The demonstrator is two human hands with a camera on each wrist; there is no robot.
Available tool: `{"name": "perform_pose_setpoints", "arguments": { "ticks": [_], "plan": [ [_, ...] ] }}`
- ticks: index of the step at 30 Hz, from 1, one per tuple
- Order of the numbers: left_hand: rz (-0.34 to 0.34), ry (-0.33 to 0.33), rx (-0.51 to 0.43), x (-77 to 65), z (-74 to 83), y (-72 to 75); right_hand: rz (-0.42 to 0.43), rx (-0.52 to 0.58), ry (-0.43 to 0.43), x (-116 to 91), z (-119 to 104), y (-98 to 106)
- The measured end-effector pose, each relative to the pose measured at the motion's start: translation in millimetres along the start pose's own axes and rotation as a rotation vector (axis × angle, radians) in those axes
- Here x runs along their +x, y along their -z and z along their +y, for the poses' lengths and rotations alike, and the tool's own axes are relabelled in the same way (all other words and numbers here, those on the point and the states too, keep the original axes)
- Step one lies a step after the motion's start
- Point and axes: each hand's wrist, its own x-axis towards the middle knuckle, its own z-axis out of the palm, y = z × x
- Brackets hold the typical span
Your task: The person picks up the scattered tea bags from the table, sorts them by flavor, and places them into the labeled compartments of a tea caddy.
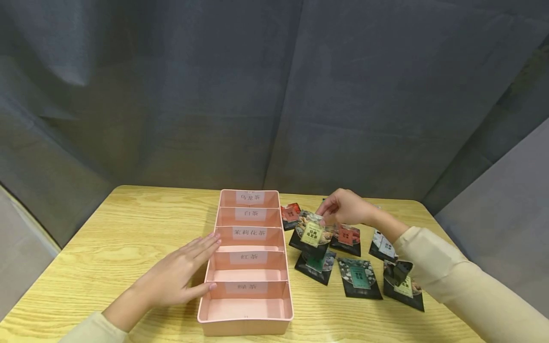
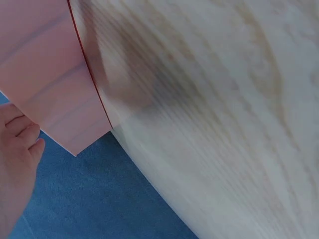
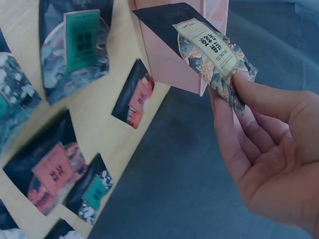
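Between thumb and fingertips my right hand [image 1: 347, 208] pinches the top edge of a black tea packet [image 1: 312, 234] with a yellow label, raised above other packets. The right wrist view shows that packet [image 3: 209, 47] tilted, its printed front in sight. A long pink divided box [image 1: 245, 327] stands left of it, several compartments in a row, each with a white paper label in Chinese characters. My left hand [image 1: 180, 272] rests at the box's left side, fingers straight and fingertips at the rim, thumb lower against the edge. The compartments show pink floors with nothing lying in them.
Right of the box lie tea packets with differing labels: red [image 1: 345, 237], another red [image 1: 290, 214], green [image 1: 359, 277], a partly covered green [image 1: 316, 267], white [image 1: 381, 245] and yellow [image 1: 403, 288]. A dark curtain [image 1: 274, 95] hangs behind the wooden table [image 1: 107, 247].
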Motion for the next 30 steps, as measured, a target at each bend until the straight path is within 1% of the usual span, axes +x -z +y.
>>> {"name": "perform_pose_setpoints", "arguments": {
  "ticks": [6, 9, 15, 19, 22, 30],
  "plan": [
    [0.009, -0.009, -0.005, -2.0, -0.1, -2.4, 0.013, -0.048, -0.019, 7, -10, 11],
    [0.015, -0.014, 0.004, -2.1, 0.1, -2.5, 0.011, -0.076, -0.001, 9, -15, 14],
    [0.018, -0.02, 0.006, -1.5, 0.5, -1.9, 0.008, -0.116, 0.008, 14, -25, 20],
    [0.019, -0.024, 0.006, -1.2, 1.9, -2.1, 0.018, -0.165, 0.027, 18, -31, 25],
    [0.018, -0.025, 0.003, -1.1, 3.4, -1.9, 0.024, -0.186, 0.026, 21, -36, 29],
    [0.009, -0.025, 0.011, 0.8, 4.8, 0.1, 0.062, -0.254, 0.034, 39, -49, 35]
  ]
}}
